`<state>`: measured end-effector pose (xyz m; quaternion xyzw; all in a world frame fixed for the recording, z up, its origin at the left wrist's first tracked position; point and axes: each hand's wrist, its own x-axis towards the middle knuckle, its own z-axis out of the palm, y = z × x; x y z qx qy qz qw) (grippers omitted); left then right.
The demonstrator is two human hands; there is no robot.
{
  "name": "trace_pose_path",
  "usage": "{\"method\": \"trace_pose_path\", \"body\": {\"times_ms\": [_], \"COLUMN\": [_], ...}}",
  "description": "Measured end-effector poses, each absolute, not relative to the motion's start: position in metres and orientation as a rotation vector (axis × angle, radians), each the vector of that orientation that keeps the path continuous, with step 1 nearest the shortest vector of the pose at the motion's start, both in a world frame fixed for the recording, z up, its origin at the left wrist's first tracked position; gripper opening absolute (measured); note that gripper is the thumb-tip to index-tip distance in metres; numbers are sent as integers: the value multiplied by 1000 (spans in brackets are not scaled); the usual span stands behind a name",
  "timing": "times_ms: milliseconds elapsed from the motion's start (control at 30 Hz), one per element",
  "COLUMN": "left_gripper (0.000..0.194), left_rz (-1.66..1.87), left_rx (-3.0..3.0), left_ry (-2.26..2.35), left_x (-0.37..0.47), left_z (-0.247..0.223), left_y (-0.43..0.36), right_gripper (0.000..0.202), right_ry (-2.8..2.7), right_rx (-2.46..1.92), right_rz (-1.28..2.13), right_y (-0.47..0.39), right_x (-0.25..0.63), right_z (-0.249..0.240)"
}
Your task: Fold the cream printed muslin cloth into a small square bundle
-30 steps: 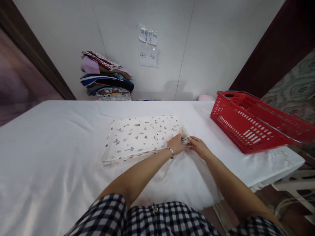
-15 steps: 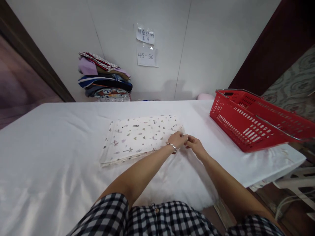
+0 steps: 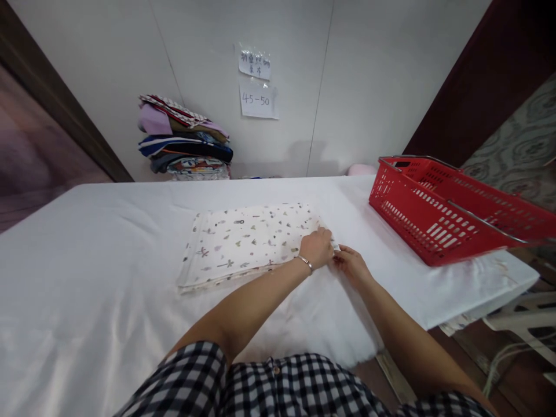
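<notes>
A folded white cloth (image 3: 243, 237) with a small plant print lies in flat layers on the white-covered table (image 3: 108, 249). At its near right corner my left hand (image 3: 317, 248), with a silver bracelet at the wrist, has its fingers closed on the cloth's edge. Just to the right, my right hand (image 3: 353, 265) pinches the corner of the same cloth between thumb and fingers. The fingertips of both hands nearly meet, and the left hand hides part of the corner.
A red plastic basket (image 3: 438, 223) with metal handles stands on the table's right side. Behind the table's far edge rises a stack of folded fabrics (image 3: 186, 139) against the wall. Two paper signs (image 3: 258, 98) hang on that wall. A white plastic chair (image 3: 521, 324) is at lower right.
Both hands have shifted slightly right and nearer, drawing the cloth's corner out a little. The rest of the cloth lies as before.
</notes>
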<state>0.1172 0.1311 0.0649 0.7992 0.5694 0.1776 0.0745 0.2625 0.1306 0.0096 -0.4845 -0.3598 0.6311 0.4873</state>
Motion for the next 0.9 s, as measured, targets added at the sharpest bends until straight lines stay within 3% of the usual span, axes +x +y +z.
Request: {"method": "trace_pose_path", "body": {"times_ms": [500, 667, 900], "left_gripper": [21, 18, 31], "left_rz": [317, 405, 538], "left_rx": [2585, 2535, 2423], "left_ry": [1399, 1445, 1631], "left_x": [128, 127, 132], "left_z": [55, 46, 40], "left_y": [136, 129, 117], "right_gripper": [23, 26, 22], "right_ry": [-930, -864, -1096], "right_rx": [-1141, -1211, -1337], "right_rz": [1602, 1569, 1413], "right_y": [130, 133, 144], "right_x": [267, 268, 270], "right_z": [14, 11, 19]}}
